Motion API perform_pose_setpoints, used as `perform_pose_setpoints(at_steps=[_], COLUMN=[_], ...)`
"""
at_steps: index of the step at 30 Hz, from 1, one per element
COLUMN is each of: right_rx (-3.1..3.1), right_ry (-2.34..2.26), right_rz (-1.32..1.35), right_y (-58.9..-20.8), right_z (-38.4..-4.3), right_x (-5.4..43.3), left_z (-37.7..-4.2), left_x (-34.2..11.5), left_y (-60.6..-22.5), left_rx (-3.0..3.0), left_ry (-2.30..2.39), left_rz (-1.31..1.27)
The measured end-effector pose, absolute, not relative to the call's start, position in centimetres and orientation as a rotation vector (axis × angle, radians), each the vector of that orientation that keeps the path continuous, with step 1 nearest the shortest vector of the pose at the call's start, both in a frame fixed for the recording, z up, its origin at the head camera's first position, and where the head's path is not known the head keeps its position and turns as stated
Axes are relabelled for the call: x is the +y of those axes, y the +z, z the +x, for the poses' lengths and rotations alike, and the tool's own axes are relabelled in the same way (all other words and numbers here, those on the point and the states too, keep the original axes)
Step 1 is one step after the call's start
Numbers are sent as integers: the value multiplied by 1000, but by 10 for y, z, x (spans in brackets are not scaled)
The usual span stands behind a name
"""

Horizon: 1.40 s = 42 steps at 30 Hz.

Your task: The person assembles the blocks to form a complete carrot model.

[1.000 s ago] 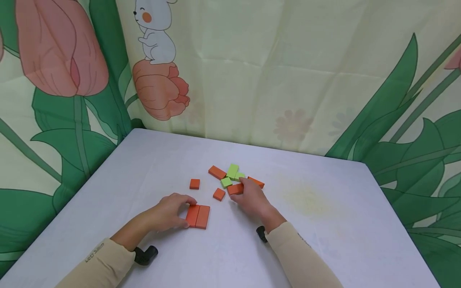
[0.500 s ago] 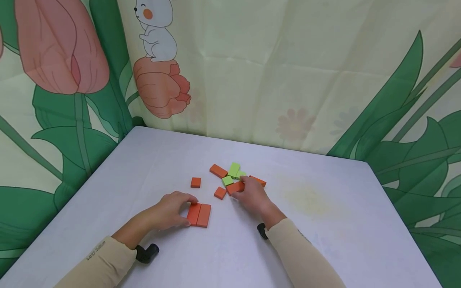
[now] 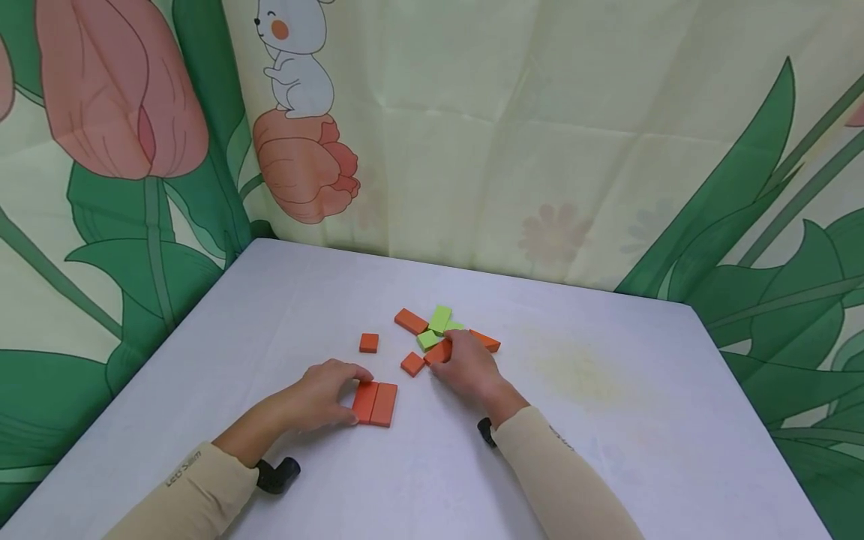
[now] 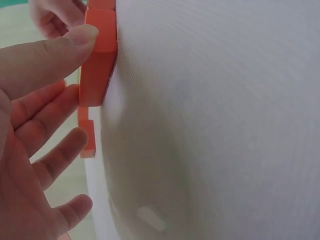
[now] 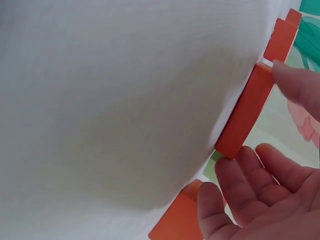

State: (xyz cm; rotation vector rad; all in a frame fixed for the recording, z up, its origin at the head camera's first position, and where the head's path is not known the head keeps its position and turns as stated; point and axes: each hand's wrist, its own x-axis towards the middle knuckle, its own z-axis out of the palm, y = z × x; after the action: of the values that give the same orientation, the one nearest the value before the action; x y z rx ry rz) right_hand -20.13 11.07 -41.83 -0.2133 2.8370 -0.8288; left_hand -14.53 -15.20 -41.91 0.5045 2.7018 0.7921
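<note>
My left hand [image 3: 317,397] pinches an orange rectangular block [image 3: 364,403] by its two ends, thumb at the near end and fingers at the far end. A second orange rectangular block [image 3: 384,405] lies flush along its right side. Farther back, my right hand [image 3: 472,371] grips another orange block [image 3: 437,352], which lies slanted on the table. In the right wrist view the thumb touches one end of that block [image 5: 247,110] and fingertips meet the other. Beside it sit a small green block [image 3: 428,340] and a small orange block [image 3: 413,364].
Behind the right hand lie a green rectangular block [image 3: 440,319], a partly hidden green block [image 3: 455,326] and an orange block [image 3: 411,321]. An orange block [image 3: 486,341] shows right of the hand. A small orange block [image 3: 368,343] lies apart on the white table [image 3: 607,450].
My right hand has turned its orange block to a steeper slant and drawn it slightly away from the right-hand orange block. My left hand stays at its block.
</note>
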Motion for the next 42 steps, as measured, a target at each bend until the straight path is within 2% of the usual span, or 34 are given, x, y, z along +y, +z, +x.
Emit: perform_pose_setpoints(at_steps=[10,21,29,42], right_rx=[2744,2670,2618,2601], right_ry=[-889,-770,-817,-746], right_rz=[-206,-411,-532,-574], right_y=[-419,-414,-412,-410], right_z=[-192,-173,-160,-147], right_x=[126,129,123,97], left_z=[-143,-142,-143,-145], left_x=[-151,-152,-152,-152], left_y=[-419,-419,-419,-419], left_rx=[2698,2688,2687,2680], left_ry=[806,816,827,847], left_rz=[492,457,451,482])
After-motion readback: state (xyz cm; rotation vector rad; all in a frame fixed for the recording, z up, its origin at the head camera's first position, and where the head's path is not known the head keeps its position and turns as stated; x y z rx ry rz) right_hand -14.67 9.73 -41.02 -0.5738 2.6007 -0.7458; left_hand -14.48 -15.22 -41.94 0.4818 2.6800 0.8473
